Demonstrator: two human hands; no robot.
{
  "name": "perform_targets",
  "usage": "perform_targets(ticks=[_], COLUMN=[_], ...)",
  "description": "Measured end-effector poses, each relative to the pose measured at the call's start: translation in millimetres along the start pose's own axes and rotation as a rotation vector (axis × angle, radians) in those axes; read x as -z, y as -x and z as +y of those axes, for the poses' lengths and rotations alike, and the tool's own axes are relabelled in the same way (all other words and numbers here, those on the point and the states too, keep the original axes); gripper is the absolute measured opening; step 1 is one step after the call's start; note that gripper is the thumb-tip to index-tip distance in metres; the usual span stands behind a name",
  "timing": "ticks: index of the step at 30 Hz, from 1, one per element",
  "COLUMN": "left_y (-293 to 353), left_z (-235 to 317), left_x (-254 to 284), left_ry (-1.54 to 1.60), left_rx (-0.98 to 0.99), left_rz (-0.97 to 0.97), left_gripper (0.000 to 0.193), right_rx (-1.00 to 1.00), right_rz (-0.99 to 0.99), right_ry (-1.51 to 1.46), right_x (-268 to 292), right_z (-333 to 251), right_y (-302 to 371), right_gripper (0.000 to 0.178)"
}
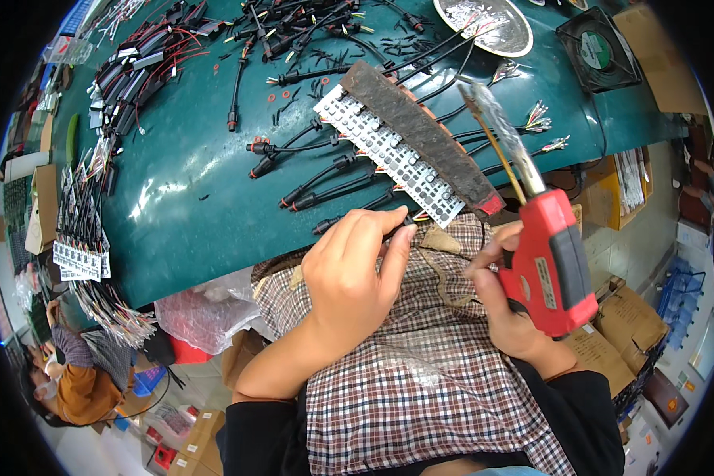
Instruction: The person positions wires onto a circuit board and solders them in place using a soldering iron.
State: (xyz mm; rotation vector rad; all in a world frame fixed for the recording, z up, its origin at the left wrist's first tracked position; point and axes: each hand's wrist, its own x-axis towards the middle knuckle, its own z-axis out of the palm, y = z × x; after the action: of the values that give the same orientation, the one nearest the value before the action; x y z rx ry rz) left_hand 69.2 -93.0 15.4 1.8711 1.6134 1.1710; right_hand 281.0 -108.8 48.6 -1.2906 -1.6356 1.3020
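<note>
My right hand (509, 305) grips a red and black soldering gun (551, 266), its metal barrel pointing up and away over the table. Beside the barrel runs a thin brown feed tube. The thumb and fingers of my left hand (353, 266) pinch the end of a black cable (408, 221) at the near edge of a white circuit board panel (396, 155). Small coloured wires show at my fingertips. A dark, worn bar (420, 131) lies along the panel. Black cables with connectors (341, 186) fan out from the panel's left side.
A green table (182, 214) carries piled black cables (293, 28), a silver dish (491, 28) and a black fan (599, 49). At the left lie bundled wires with white boards (82, 260). Another person (87, 381) sits at the lower left. Cardboard boxes (630, 317) stand right.
</note>
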Motion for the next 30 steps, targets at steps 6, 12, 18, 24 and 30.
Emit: perform_targets(ticks=[6, 12, 18, 24, 30], left_y=[-1.6, -5.1, -5.4, -5.4, -4.8], left_z=[-3.6, -9.6, -10.5, -10.7, -12.0], left_x=[-1.7, -7.4, -8.0, -8.6, -8.6], left_ry=[-0.052, -0.110, -0.129, -0.162, -0.192], left_rx=[0.035, -0.024, -0.008, -0.064, -0.093], left_rz=[-0.014, 0.020, 0.012, 0.030, 0.016], left_gripper=[0.015, 0.013, 0.015, 0.016, 0.017], right_rx=[0.009, -0.259, -0.192, -0.189, -0.190], right_rz=[-0.189, -0.064, -0.069, -0.138, -0.115], right_ry=[0.160, 0.284, 0.270, 0.290, 0.247], right_x=[43.0, 52.2, 48.9, 52.8, 49.9], right_z=[0.4, 2.5, 16.0, 20.9, 27.3], right_y=[31.3, 61.9, 68.2, 65.6, 69.5], right_gripper=[0.047, 0.019, 0.029, 0.032, 0.034])
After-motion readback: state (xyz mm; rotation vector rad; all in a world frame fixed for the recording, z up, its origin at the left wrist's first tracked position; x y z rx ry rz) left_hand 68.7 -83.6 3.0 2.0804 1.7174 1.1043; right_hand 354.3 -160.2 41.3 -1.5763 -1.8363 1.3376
